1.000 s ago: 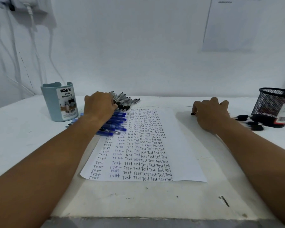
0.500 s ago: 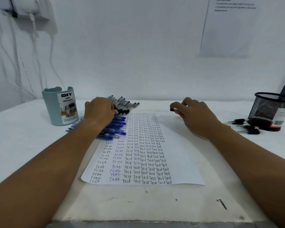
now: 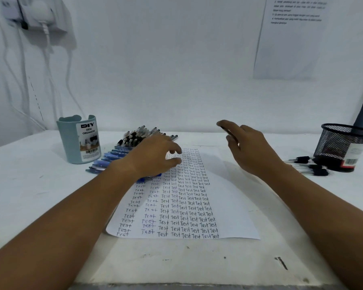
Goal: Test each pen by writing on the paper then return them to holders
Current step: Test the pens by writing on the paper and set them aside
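paper (image 3: 228, 208) lies flat on white surface (image 3: 29, 195), rows of "Test" | left hand (image 3: 153, 158) over blue pens (image 3: 111, 158), fingers loosely curled, holding nothing | right hand (image 3: 252, 149) raised, fingers pinching a dark pen (image 3: 227, 131) | teal organizer (image 3: 78, 141) far left, mesh holder (image 3: 342, 143) far right

The left hand (image 3: 155, 158) and its forearm cover the near ends of the blue pens (image 3: 111, 156) and part of the black pens (image 3: 134, 139), and hide the top left corner of the paper (image 3: 228, 201). The right hand (image 3: 252, 149) is motion-blurred; a thin dark object lies along its fingers, too smeared to identify. The mesh pen holder (image 3: 342, 143) is clipped by the right edge. Print on the wall notice (image 3: 291, 38) is too small to read, and its top is cut off. Both forearms run out of the bottom edge.
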Available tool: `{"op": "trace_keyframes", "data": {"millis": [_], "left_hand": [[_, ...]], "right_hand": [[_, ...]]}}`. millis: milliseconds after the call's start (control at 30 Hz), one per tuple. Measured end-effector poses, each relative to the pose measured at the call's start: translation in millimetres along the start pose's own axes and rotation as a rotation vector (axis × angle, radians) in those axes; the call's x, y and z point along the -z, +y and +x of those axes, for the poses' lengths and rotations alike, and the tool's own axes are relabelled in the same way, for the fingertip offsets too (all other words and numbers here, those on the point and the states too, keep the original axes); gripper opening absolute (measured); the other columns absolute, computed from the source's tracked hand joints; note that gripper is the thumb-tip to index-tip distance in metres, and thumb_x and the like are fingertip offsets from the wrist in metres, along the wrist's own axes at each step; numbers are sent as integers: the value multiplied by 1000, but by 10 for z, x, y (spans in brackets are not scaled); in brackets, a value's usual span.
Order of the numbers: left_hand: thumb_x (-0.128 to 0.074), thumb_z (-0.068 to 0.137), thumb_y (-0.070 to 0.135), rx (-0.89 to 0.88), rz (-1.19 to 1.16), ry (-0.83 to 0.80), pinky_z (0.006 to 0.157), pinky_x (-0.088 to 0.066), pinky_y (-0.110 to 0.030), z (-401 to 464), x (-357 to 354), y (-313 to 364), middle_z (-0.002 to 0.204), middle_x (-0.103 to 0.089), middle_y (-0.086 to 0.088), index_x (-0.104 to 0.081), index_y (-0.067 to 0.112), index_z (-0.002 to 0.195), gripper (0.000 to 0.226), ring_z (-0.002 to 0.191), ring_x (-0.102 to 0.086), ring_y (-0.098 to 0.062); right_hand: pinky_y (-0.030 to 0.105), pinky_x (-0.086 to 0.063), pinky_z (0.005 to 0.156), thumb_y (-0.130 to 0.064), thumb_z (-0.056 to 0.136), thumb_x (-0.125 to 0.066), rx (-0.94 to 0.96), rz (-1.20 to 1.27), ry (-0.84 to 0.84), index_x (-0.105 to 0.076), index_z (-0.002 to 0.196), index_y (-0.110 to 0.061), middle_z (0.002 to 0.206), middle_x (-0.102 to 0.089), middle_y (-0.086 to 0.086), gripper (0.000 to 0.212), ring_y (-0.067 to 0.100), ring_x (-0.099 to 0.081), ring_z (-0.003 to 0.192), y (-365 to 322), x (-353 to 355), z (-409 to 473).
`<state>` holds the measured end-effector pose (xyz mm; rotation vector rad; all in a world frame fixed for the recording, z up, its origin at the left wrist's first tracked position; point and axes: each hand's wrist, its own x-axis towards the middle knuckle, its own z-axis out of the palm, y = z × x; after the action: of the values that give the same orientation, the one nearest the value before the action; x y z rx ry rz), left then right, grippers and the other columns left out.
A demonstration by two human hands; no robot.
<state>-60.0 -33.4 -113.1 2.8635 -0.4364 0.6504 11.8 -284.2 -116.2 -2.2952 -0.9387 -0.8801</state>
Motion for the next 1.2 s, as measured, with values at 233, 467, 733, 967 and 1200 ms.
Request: {"op": "trace_keyframes", "data": {"millis": [233, 467, 733, 967, 1200], "left_hand": [[-64, 89, 38, -53, -62, -114, 91, -45, -31, -18, 21, 47, 106, -64, 6, -66, 25, 118, 31, 99, -56, -7], [-64, 89, 39, -60, -65, -172, 92, -45, -28, -14, 27, 28, 108, -66, 9, -68, 26, 114, 29, 99, -57, -4], [-64, 89, 39, -69, -143, -241, 83, -43, -19, -9, 19, -4, 105, -68, 18, -72, 31, 104, 19, 95, -58, 5], [-61, 86, 52, -107, -180, -271, 93, -49, -32, -30, 35, 33, 111, -66, 18, -69, 37, 108, 27, 98, -59, 5], [-60, 87, 52, -117, -188, -299, 96, -48, -35, -24, 19, 37, 111, -66, 20, -69, 39, 108, 27, 103, -58, 4]], "right_hand": [[21, -42, 60, -8, 93, -54, -349, 498, 152, -59, 123, -31, 73, -61, 8, 38, 15, -46, 57, -148, 86, 32], [26, -38, 52, -33, 103, -45, -591, 893, 73, -52, 94, -13, 70, -71, 5, 23, 18, -46, 56, -220, 217, 5], [31, -57, 62, 7, 89, -62, -634, 1077, -163, -35, 111, -16, 82, -62, 24, 42, 28, -62, 64, -457, 249, -192], [35, -52, 59, 10, 88, -60, -673, 1101, -262, -44, 98, -9, 78, -59, 23, 26, 32, -60, 65, -562, 140, -360], [34, -50, 56, 15, 83, -63, -584, 1049, -281, -44, 93, -8, 77, -60, 25, 31, 35, -58, 67, -584, 139, -457]]}}
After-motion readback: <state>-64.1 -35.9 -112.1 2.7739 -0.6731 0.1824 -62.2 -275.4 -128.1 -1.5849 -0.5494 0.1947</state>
